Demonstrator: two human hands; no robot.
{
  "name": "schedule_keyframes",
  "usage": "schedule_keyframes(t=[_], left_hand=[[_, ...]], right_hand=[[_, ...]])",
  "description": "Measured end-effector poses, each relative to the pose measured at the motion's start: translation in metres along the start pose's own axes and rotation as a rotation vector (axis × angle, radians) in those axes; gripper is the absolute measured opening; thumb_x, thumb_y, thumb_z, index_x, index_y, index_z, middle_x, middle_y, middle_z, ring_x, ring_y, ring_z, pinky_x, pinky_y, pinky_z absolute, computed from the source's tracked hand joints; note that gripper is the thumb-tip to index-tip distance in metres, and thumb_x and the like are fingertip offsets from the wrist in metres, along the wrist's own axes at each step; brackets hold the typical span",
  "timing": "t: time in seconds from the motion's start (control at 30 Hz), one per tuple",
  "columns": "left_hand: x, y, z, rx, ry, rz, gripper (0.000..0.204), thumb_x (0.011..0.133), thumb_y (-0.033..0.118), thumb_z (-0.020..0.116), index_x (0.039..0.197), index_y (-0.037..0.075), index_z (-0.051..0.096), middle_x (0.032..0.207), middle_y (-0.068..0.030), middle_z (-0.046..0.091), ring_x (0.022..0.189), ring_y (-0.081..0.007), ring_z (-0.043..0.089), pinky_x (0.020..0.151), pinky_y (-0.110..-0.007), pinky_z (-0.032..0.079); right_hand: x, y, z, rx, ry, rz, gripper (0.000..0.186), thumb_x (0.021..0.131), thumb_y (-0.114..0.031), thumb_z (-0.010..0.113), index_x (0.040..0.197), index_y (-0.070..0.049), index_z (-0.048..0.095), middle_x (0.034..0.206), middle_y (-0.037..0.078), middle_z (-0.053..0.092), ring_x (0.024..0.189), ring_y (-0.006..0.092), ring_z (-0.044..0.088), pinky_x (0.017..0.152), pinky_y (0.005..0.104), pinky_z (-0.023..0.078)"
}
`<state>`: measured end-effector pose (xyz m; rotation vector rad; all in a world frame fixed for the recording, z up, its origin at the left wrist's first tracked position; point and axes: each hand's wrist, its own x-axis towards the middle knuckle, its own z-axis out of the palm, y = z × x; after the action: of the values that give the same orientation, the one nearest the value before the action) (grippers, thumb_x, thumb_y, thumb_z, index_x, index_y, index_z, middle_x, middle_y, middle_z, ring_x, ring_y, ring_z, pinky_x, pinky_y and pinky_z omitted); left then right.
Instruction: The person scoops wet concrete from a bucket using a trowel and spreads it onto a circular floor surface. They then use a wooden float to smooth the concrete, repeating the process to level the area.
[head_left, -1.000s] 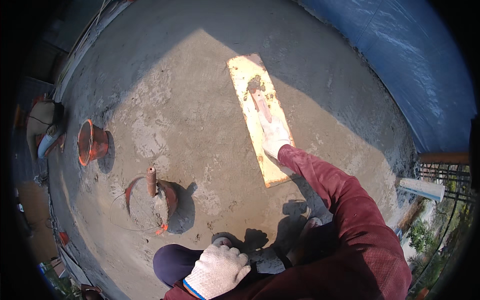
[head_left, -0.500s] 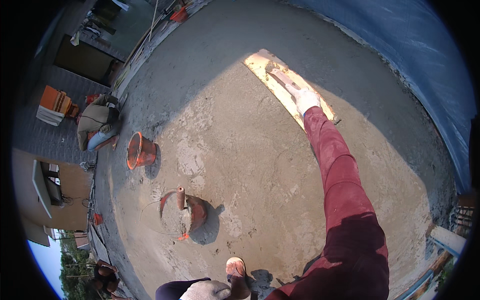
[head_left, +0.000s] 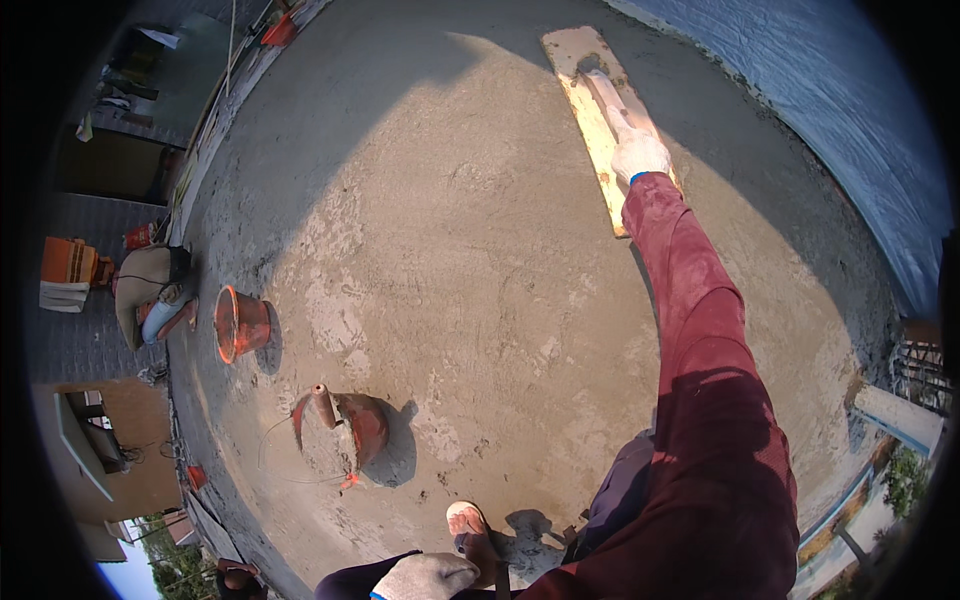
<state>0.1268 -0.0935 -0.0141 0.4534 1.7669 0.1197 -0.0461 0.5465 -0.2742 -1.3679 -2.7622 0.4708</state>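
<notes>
My right hand [head_left: 641,155], in a pale glove, grips the handle of a long plastering float [head_left: 603,150]. The float's yellowish, cement-smeared board lies on wet grey cement [head_left: 470,250], slanting from far left to near right. At the lower edge my gloved left hand [head_left: 425,577] rests over my bent knee, its fingers loosely laid together with nothing visible in them. Left of my sandalled foot [head_left: 466,520] stands an orange bucket [head_left: 368,436] filled with grey mix, a tool with a round handle [head_left: 322,405] sticking up from it.
Another orange bucket [head_left: 243,324] stands farther left. Beyond it a person [head_left: 150,290] crouches at the brick wall's foot. A blue sheet [head_left: 800,110] borders the cement at the right. A pale post or beam [head_left: 898,415] lies at the lower right. Another person shows at the lower left.
My right hand has pushed the float farther away and slightly right, turning it more lengthwise to me. The view has shifted, so the buckets appear farther left. My left hand stays on my knee.
</notes>
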Motion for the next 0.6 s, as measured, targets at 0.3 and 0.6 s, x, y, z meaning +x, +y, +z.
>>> schedule_keyframes(t=[0.3,0.6], left_hand=[[-0.01,0.027,-0.013,0.31,0.096,0.198,0.027,0.102,0.025,0.062,0.11,0.006,0.08,0.106,-0.0164,0.078,0.101,-0.0353,0.074,0.089,-0.046,0.056],[0.004,0.032,-0.038,0.342,0.151,0.381,0.026,0.102,0.025,0.062,0.11,0.006,0.078,0.105,-0.0163,0.077,0.1,-0.0374,0.072,0.09,-0.047,0.056]], right_hand=[[-0.141,0.168,-0.027,-0.04,0.068,0.24,0.077,0.095,-0.021,0.059,0.167,-0.034,0.033,0.126,0.028,0.07,0.111,0.0442,0.073,0.095,0.0544,0.059],[-0.511,0.224,-0.012,-0.011,-0.085,0.265,0.067,0.094,-0.019,0.071,0.155,-0.036,0.052,0.122,0.024,0.067,0.114,0.0393,0.071,0.093,0.0474,0.059]])
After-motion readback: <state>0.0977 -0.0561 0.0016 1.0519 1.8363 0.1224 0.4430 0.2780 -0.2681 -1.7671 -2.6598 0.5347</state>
